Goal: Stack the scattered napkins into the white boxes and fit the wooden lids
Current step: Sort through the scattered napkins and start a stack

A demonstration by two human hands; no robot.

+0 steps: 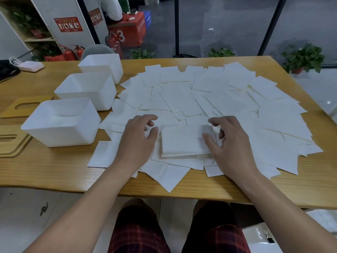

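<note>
1. A small squared stack of white paper napkins (184, 141) is flanked near the table's front edge by the left hand (138, 141) and right hand (231, 145).
2. Both hands: fingers loosely curled, nothing gripped; right thumb is laid on the stack's right edge.
3. Loose white square napkins (209, 95) are spread across the light wooden table (54, 170).
4. Three open white plastic boxes (62, 123) are lined up at left, napkins visible in the nearest.
5. Slotted wooden lids (12, 143) are laid flat beside them.

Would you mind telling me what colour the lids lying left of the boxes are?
Light wood tan, the lids match the table; head view.
</note>
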